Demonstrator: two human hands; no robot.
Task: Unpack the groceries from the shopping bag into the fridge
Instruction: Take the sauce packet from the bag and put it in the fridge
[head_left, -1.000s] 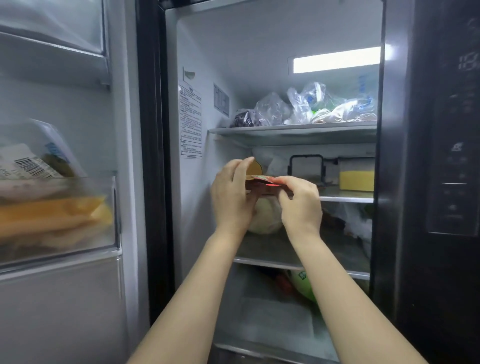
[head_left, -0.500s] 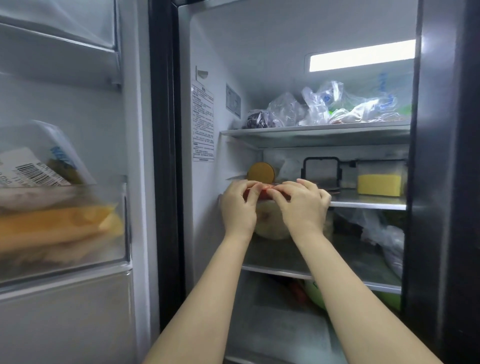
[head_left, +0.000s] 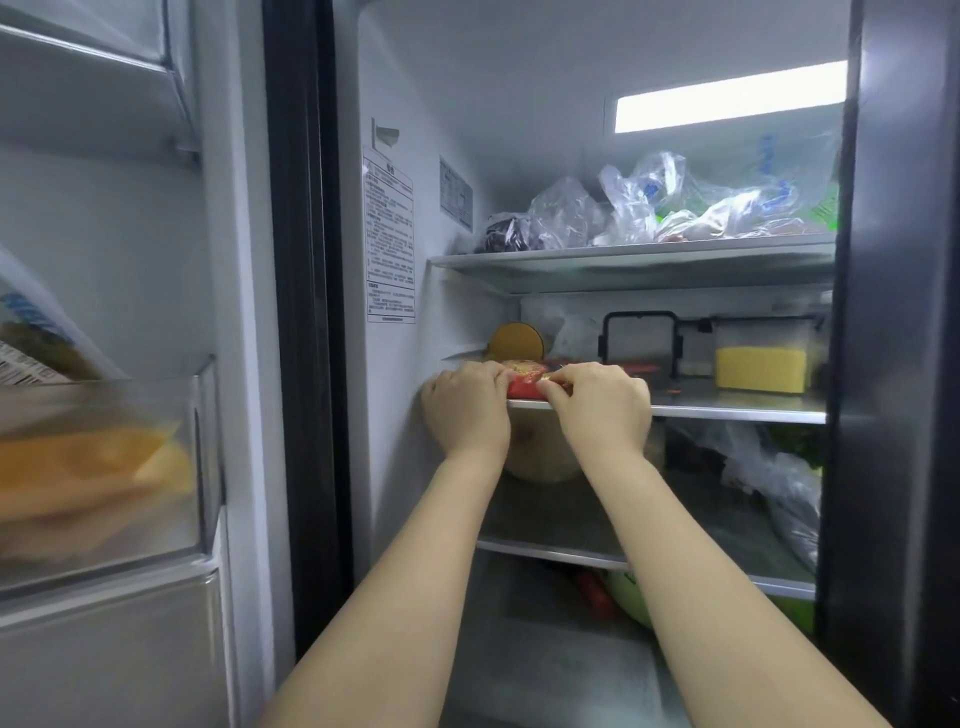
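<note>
A flat red packet (head_left: 525, 383) lies on the front left of the fridge's middle glass shelf (head_left: 737, 413). My left hand (head_left: 465, 408) grips its left end and my right hand (head_left: 602, 402) grips its right end, fingers curled over the packet's front edge. Much of the packet is hidden behind my hands. The shopping bag is out of view.
Behind the packet stand a round yellow lid (head_left: 517, 342), a black-clipped clear box (head_left: 640, 338) and a tub with a yellow block (head_left: 761, 368). Plastic bags (head_left: 649, 208) fill the top shelf. A pale round item (head_left: 540, 452) sits below. The open door's bin (head_left: 98, 467) holds yellow packs at left.
Both hands have lowered the red packet and pushed it forward onto the middle shelf. The camera has moved closer to the fridge.
</note>
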